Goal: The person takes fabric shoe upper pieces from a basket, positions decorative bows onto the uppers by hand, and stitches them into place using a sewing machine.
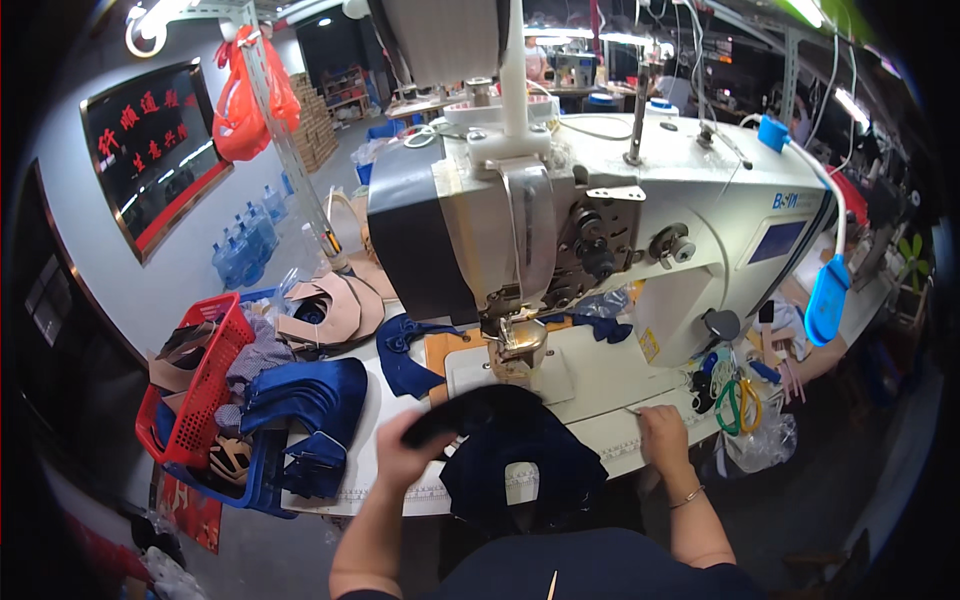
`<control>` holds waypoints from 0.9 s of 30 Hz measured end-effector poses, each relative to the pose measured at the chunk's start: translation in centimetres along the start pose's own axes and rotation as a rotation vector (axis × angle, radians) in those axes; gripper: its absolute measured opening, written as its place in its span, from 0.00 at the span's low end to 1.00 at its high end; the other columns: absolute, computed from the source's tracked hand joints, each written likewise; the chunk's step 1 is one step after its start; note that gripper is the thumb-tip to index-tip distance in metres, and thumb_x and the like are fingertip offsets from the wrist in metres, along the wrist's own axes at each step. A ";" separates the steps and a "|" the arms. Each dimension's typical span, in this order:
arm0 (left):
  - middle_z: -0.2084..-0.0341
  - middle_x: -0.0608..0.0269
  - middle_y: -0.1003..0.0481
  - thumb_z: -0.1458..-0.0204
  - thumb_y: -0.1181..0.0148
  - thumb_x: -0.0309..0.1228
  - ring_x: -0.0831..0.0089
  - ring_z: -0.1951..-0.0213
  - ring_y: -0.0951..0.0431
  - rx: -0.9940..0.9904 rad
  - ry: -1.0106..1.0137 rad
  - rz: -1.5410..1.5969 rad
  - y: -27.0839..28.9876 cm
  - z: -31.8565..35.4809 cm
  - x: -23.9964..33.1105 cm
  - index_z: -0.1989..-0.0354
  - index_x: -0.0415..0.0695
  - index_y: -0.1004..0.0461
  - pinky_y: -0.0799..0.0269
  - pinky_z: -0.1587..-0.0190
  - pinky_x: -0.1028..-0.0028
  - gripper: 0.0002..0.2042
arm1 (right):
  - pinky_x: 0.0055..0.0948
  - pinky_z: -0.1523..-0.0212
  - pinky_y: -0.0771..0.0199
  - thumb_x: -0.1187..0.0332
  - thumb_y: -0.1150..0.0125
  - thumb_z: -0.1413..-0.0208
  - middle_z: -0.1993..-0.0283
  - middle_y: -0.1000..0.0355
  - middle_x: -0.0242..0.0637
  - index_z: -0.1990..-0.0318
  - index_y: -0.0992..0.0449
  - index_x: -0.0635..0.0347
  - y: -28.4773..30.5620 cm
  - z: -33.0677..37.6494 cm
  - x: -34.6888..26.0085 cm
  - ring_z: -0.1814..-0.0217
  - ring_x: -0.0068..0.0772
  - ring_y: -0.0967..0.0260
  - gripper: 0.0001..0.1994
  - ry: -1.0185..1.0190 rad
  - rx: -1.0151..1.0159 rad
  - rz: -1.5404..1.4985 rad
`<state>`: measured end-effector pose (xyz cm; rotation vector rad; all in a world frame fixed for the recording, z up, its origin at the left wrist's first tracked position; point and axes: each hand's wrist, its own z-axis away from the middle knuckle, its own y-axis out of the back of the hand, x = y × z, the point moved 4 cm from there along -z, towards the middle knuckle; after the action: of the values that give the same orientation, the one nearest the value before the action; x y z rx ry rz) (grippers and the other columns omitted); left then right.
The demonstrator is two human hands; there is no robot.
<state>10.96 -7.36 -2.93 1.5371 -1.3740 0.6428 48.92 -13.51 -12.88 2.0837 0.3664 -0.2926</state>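
The fingers of the left hand (398,450), blurred, grip the left edge of dark navy fabric (575,465) at the table's (600,430) near edge. The right hand (663,438) is on the right, near the ruler strip (618,450); what its fingers hold is too small to tell. A white sewing machine (655,175) stands beyond. Stacked blue pieces (310,390) lie left, beside a tilted red basket (222,365); green-and-yellow-handled scissors (729,408) lie right. Far left, a red bag (250,105) hangs.

Fabric piece (570,462) before sewing machine (590,150) — baskets (228,365) left, scissors (740,402) right.
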 end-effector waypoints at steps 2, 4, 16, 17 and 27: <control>0.75 0.61 0.25 0.64 0.35 0.23 0.67 0.74 0.26 0.390 -0.643 -0.341 0.0 4.5 3.0 0.69 0.44 0.23 0.30 0.71 0.73 0.10 | 0.36 0.59 0.31 0.76 0.46 0.52 0.67 0.29 0.43 0.64 0.26 0.62 -0.3 -0.9 0.1 0.62 0.47 0.33 0.07 -0.120 0.089 -0.115; 0.70 0.66 0.27 0.65 0.39 0.23 0.70 0.69 0.29 0.305 -0.754 -0.557 -2.4 6.8 3.0 0.66 0.46 0.23 0.34 0.66 0.73 0.13 | 0.35 0.61 0.31 0.77 0.48 0.48 0.68 0.30 0.43 0.62 0.27 0.64 0.4 -1.8 -1.1 0.64 0.46 0.32 0.07 -0.181 0.185 -0.302; 0.64 0.64 0.28 0.70 0.39 0.23 0.64 0.63 0.27 -0.076 -0.247 -0.560 -6.3 7.9 -2.2 0.60 0.46 0.25 0.34 0.58 0.68 0.21 | 0.29 0.74 0.29 0.65 0.37 0.53 0.69 0.33 0.29 0.67 0.23 0.55 -1.9 -2.4 -15.1 0.72 0.32 0.31 0.07 0.223 -0.157 -0.276; 0.64 0.63 0.27 0.71 0.38 0.23 0.63 0.63 0.27 -0.031 -0.268 -0.523 -6.2 8.4 -2.5 0.62 0.45 0.25 0.33 0.57 0.68 0.20 | 0.29 0.74 0.29 0.65 0.37 0.53 0.69 0.33 0.29 0.67 0.23 0.55 -2.1 -2.5 -15.4 0.72 0.32 0.31 0.07 0.224 -0.158 -0.273; 0.69 0.62 0.27 0.70 0.36 0.23 0.62 0.66 0.27 0.126 -0.276 -0.432 -6.0 9.3 -3.5 0.69 0.45 0.25 0.31 0.62 0.69 0.15 | 0.30 0.76 0.31 0.66 0.36 0.55 0.72 0.34 0.29 0.71 0.23 0.53 -3.3 -3.4 -16.1 0.74 0.33 0.31 0.05 0.205 -0.162 -0.289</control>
<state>13.99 -14.48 -11.58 2.0049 -1.1550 0.2579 32.97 -11.19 -8.13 1.9041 0.7925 -0.2116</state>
